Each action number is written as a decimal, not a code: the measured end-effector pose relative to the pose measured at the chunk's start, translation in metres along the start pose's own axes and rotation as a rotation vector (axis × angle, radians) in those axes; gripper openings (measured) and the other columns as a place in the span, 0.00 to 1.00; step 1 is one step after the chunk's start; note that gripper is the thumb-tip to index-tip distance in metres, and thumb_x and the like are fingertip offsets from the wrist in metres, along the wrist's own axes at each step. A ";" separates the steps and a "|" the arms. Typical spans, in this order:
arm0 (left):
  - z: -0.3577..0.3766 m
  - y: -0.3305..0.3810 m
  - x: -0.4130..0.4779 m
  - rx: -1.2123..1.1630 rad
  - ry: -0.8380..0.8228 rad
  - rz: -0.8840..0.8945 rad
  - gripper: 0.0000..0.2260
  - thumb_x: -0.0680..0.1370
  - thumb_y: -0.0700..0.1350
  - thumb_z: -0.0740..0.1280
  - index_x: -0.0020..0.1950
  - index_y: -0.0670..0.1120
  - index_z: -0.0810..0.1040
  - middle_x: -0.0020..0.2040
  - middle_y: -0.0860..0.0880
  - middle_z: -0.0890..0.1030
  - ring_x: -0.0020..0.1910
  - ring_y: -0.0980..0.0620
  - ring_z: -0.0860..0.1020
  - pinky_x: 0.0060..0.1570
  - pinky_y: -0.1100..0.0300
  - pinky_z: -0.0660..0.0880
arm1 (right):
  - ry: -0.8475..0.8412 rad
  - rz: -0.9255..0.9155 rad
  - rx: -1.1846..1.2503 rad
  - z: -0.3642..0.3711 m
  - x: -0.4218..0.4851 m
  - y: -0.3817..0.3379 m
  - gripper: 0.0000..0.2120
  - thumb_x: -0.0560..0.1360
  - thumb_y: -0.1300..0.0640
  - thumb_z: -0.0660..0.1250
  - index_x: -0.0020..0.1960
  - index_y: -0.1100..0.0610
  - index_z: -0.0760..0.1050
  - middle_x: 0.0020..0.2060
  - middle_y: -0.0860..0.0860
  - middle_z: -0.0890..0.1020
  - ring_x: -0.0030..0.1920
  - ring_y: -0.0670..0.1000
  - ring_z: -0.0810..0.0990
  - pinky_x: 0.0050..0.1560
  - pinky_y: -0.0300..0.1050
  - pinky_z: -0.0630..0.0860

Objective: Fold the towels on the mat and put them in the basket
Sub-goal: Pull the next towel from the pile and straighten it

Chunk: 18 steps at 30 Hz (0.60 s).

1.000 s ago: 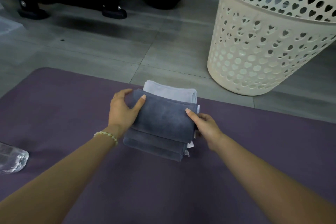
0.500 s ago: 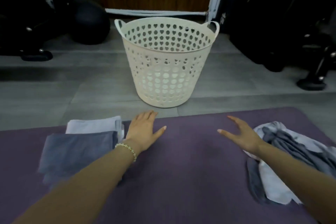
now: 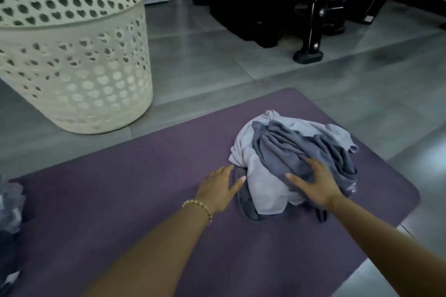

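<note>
- At the far left edge of the frame, a blurred bit of grey and white cloth (image 3: 9, 205) is lying on the mat; too smeared to tell more.
- In the upper left, the basket (image 3: 72, 60) is standing upright on the grey tiled floor (image 3: 205, 60), just beyond the mat's far edge. It is cream plastic, round, tapering downward, its wall pierced with rows of heart-shaped holes, with a loop handle at the rim.
- The mat (image 3: 120, 200) is spreading across the lower frame: dull purple, smooth, flat, with a rounded corner at right.
- Left of centre, the left hand (image 3: 220, 188) is resting palm down on the mat, fingers spread and holding nothing, its thumb tip just beside the heap; a beaded bracelet (image 3: 199, 207) is circling the wrist.
- Right of centre, the pile of towels (image 3: 277, 152) is sitting unfolded on the mat: soft, crumpled cloth, a slate-grey towel bunched over a pale lilac-white one, another dark edge peeking out underneath.
- The right hand (image 3: 313, 183) is pressing flat on the pile, fingers spread open, not gripping.
- In the upper right, dark metal equipment (image 3: 311, 31) is standing on the floor.
</note>
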<state>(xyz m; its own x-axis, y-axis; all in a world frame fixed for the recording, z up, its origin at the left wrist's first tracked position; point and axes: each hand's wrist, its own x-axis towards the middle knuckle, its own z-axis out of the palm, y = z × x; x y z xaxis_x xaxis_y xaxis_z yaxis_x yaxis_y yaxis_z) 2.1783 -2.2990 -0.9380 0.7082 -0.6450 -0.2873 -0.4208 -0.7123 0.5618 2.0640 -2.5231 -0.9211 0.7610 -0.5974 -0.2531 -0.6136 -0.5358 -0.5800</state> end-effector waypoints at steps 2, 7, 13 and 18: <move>0.020 0.014 0.011 -0.063 -0.035 0.017 0.26 0.81 0.58 0.52 0.77 0.48 0.56 0.75 0.49 0.62 0.73 0.48 0.62 0.69 0.54 0.61 | 0.060 0.040 0.045 -0.004 0.007 0.013 0.46 0.62 0.33 0.72 0.72 0.57 0.65 0.70 0.53 0.68 0.69 0.57 0.68 0.68 0.56 0.67; 0.049 0.045 0.030 -0.276 -0.142 0.002 0.24 0.81 0.59 0.51 0.74 0.50 0.60 0.73 0.46 0.63 0.71 0.45 0.65 0.69 0.53 0.63 | 0.146 0.195 0.001 -0.015 0.023 0.039 0.48 0.67 0.32 0.68 0.77 0.53 0.54 0.77 0.52 0.56 0.77 0.57 0.51 0.75 0.57 0.51; 0.061 0.064 0.042 -0.333 -0.096 0.044 0.26 0.81 0.58 0.52 0.77 0.48 0.57 0.76 0.49 0.59 0.75 0.50 0.57 0.72 0.57 0.54 | 0.047 0.344 0.083 -0.038 0.024 0.069 0.60 0.50 0.20 0.61 0.75 0.50 0.60 0.73 0.57 0.65 0.74 0.61 0.57 0.75 0.56 0.53; 0.068 0.069 0.043 -0.322 -0.003 0.090 0.26 0.81 0.58 0.52 0.76 0.47 0.59 0.75 0.49 0.62 0.74 0.51 0.60 0.73 0.54 0.57 | -0.083 0.065 -0.334 -0.051 0.014 0.074 0.39 0.47 0.17 0.51 0.34 0.51 0.71 0.45 0.50 0.76 0.60 0.58 0.69 0.72 0.54 0.53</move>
<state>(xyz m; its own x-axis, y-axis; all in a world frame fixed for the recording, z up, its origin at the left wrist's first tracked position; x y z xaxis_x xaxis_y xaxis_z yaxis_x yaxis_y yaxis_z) 2.1410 -2.3945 -0.9641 0.6742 -0.7028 -0.2271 -0.2809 -0.5284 0.8012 2.0185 -2.6010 -0.9283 0.7245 -0.5930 -0.3514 -0.6856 -0.6725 -0.2788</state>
